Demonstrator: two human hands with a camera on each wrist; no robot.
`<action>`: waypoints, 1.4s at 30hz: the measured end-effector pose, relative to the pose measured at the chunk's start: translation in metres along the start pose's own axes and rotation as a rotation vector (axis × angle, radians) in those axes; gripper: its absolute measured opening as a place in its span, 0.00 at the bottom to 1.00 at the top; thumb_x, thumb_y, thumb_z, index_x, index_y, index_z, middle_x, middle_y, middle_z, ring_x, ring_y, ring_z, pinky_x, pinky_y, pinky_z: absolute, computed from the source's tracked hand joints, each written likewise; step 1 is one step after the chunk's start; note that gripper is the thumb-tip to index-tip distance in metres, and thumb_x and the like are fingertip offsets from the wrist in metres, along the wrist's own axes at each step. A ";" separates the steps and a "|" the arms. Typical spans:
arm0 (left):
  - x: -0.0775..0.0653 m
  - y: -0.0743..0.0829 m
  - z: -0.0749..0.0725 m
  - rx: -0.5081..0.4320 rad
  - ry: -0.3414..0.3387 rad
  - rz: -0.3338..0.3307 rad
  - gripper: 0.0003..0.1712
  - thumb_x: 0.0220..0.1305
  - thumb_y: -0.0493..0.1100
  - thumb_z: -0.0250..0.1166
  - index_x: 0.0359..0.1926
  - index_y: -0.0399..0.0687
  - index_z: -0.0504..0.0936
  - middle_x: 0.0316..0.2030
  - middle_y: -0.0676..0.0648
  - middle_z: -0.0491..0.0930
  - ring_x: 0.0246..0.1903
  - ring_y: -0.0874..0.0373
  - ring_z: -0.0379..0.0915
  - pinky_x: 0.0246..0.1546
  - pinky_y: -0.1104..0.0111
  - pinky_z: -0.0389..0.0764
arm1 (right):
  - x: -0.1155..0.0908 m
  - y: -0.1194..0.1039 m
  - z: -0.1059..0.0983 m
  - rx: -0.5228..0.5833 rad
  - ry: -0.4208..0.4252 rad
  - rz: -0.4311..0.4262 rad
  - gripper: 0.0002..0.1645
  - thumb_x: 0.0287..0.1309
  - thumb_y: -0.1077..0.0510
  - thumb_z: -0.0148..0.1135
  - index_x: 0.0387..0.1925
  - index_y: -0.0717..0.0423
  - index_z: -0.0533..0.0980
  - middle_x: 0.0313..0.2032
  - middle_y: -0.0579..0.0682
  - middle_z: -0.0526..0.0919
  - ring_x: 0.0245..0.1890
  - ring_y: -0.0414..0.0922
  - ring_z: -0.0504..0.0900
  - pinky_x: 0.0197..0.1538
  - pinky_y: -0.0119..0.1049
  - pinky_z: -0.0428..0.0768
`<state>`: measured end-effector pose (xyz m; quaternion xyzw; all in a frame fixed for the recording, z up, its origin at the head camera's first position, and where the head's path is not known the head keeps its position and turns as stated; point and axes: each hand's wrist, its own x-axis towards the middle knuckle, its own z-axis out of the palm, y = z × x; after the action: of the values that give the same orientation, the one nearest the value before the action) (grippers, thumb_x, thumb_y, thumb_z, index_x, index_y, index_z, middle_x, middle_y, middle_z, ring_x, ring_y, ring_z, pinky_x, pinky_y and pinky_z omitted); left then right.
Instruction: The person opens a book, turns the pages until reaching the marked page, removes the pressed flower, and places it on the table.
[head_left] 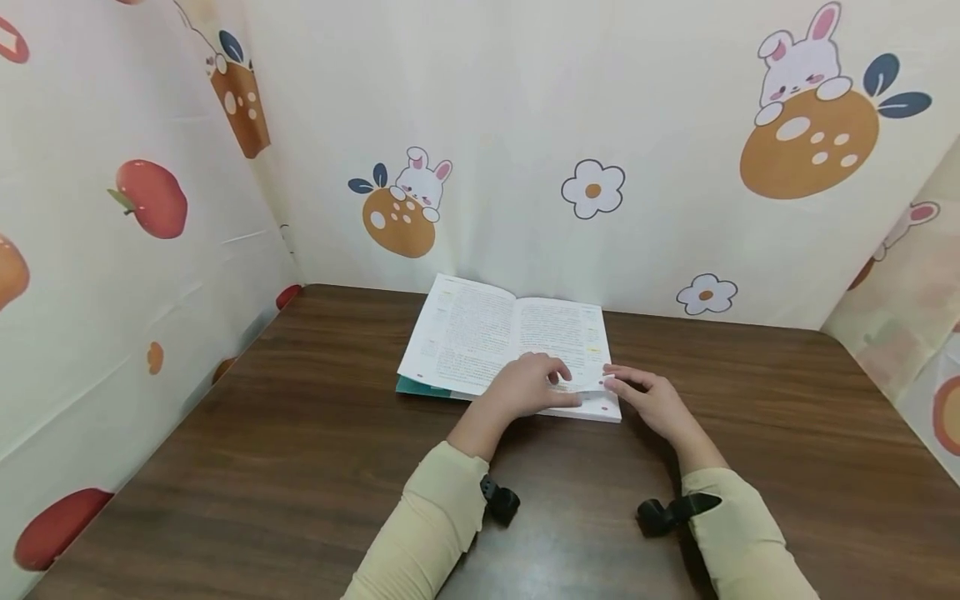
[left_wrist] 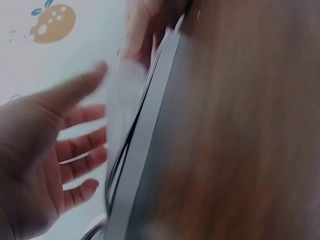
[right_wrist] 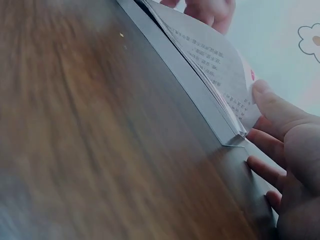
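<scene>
An open book (head_left: pixel 476 333) with printed pages lies near the far edge of the table, a teal cover corner showing at its lower left. My right hand (head_left: pixel 660 408) is at the lower right corner, where thumb and fingers pinch a page (right_wrist: pixel 215 60) that is lifted and curved up from the stack. Over the lower part of the right-hand page is my left hand (head_left: pixel 528 385), its fingers relaxed and spread. Seen from the left wrist, that hand (left_wrist: pixel 45 150) has nothing between thumb and fingers, beside the edge of the book.
The brown wooden table (head_left: pixel 300 467) extends around the book on both sides and toward me. Behind it hangs a pale curtain (head_left: pixel 510 125) printed with rabbits, fruit and flowers. A black wrist camera (head_left: pixel 501 500) is strapped at the left sleeve, another camera (head_left: pixel 660 517) at the right.
</scene>
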<state>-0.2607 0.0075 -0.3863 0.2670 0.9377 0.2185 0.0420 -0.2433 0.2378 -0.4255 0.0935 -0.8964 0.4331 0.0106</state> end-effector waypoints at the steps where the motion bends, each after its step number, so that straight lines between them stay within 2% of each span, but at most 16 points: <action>1: 0.000 0.001 0.002 0.008 -0.006 -0.002 0.22 0.52 0.62 0.66 0.43 0.55 0.81 0.33 0.57 0.76 0.33 0.63 0.69 0.33 0.72 0.70 | 0.001 -0.001 0.001 -0.002 0.007 0.004 0.27 0.60 0.43 0.56 0.52 0.58 0.76 0.57 0.57 0.74 0.61 0.58 0.64 0.59 0.59 0.58; 4: 0.002 0.003 0.007 0.043 -0.004 -0.018 0.17 0.54 0.57 0.66 0.41 0.55 0.81 0.28 0.58 0.73 0.29 0.64 0.67 0.28 0.72 0.68 | 0.001 -0.003 0.003 0.008 0.023 0.021 0.28 0.60 0.43 0.56 0.51 0.60 0.77 0.56 0.57 0.74 0.61 0.58 0.65 0.58 0.58 0.59; 8: 0.001 0.003 0.011 0.091 0.025 -0.048 0.10 0.57 0.52 0.65 0.39 0.56 0.83 0.26 0.59 0.72 0.27 0.65 0.67 0.27 0.72 0.67 | 0.001 -0.005 0.004 0.036 0.024 0.073 0.32 0.59 0.39 0.54 0.53 0.60 0.76 0.57 0.57 0.73 0.60 0.57 0.65 0.56 0.55 0.63; 11: 0.001 0.004 0.014 0.089 0.046 -0.056 0.08 0.58 0.49 0.64 0.38 0.56 0.84 0.26 0.59 0.73 0.27 0.65 0.67 0.28 0.72 0.68 | 0.000 -0.004 0.003 0.067 0.022 0.129 0.36 0.60 0.35 0.49 0.57 0.58 0.73 0.59 0.58 0.71 0.59 0.57 0.66 0.55 0.53 0.66; 14: 0.001 0.005 0.017 0.076 0.058 -0.061 0.08 0.58 0.48 0.63 0.37 0.56 0.85 0.26 0.59 0.74 0.27 0.66 0.67 0.28 0.73 0.68 | -0.002 -0.004 0.001 0.088 0.028 0.164 0.38 0.63 0.33 0.42 0.60 0.57 0.70 0.61 0.59 0.68 0.61 0.58 0.64 0.57 0.55 0.64; 17: 0.001 0.005 0.019 0.060 0.076 -0.075 0.10 0.60 0.52 0.61 0.36 0.57 0.86 0.26 0.60 0.74 0.26 0.66 0.67 0.26 0.73 0.68 | -0.004 -0.003 0.000 0.109 0.047 0.150 0.38 0.65 0.35 0.38 0.61 0.59 0.68 0.62 0.59 0.66 0.64 0.57 0.60 0.60 0.55 0.59; 22: 0.002 0.006 0.019 0.013 0.108 -0.123 0.18 0.61 0.61 0.56 0.36 0.59 0.87 0.26 0.60 0.77 0.24 0.65 0.66 0.25 0.73 0.66 | -0.004 -0.005 0.000 0.134 0.073 0.114 0.39 0.67 0.37 0.37 0.64 0.63 0.63 0.63 0.60 0.65 0.65 0.56 0.58 0.63 0.52 0.55; 26: 0.000 0.007 0.012 -0.007 0.153 -0.138 0.19 0.62 0.61 0.55 0.38 0.58 0.86 0.29 0.59 0.78 0.24 0.65 0.66 0.25 0.72 0.66 | -0.004 -0.006 0.000 0.128 0.070 0.121 0.40 0.66 0.36 0.35 0.64 0.63 0.63 0.63 0.61 0.63 0.65 0.57 0.57 0.63 0.53 0.54; 32: -0.006 0.006 -0.010 -0.059 0.332 -0.092 0.12 0.63 0.50 0.57 0.41 0.55 0.85 0.30 0.58 0.79 0.25 0.66 0.68 0.25 0.74 0.68 | -0.005 -0.006 0.001 0.108 0.073 0.127 0.39 0.67 0.36 0.36 0.64 0.62 0.63 0.63 0.61 0.63 0.66 0.58 0.54 0.63 0.56 0.52; 36: -0.010 0.001 -0.025 -0.139 0.413 -0.113 0.13 0.61 0.46 0.58 0.45 0.53 0.84 0.33 0.57 0.80 0.27 0.66 0.69 0.26 0.74 0.69 | -0.005 -0.005 0.003 0.108 0.075 0.130 0.39 0.66 0.36 0.36 0.64 0.62 0.63 0.63 0.61 0.63 0.66 0.59 0.54 0.63 0.57 0.52; 42: -0.015 -0.009 -0.044 -0.319 0.465 -0.167 0.16 0.60 0.44 0.59 0.48 0.48 0.82 0.35 0.53 0.80 0.31 0.62 0.71 0.32 0.72 0.71 | -0.003 -0.005 0.003 0.113 0.073 0.146 0.40 0.65 0.34 0.37 0.64 0.61 0.64 0.64 0.60 0.63 0.66 0.58 0.54 0.63 0.57 0.51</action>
<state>-0.2604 -0.0242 -0.3513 0.1217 0.8948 0.4140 -0.1146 -0.2389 0.2329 -0.4235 0.0125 -0.8740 0.4857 0.0063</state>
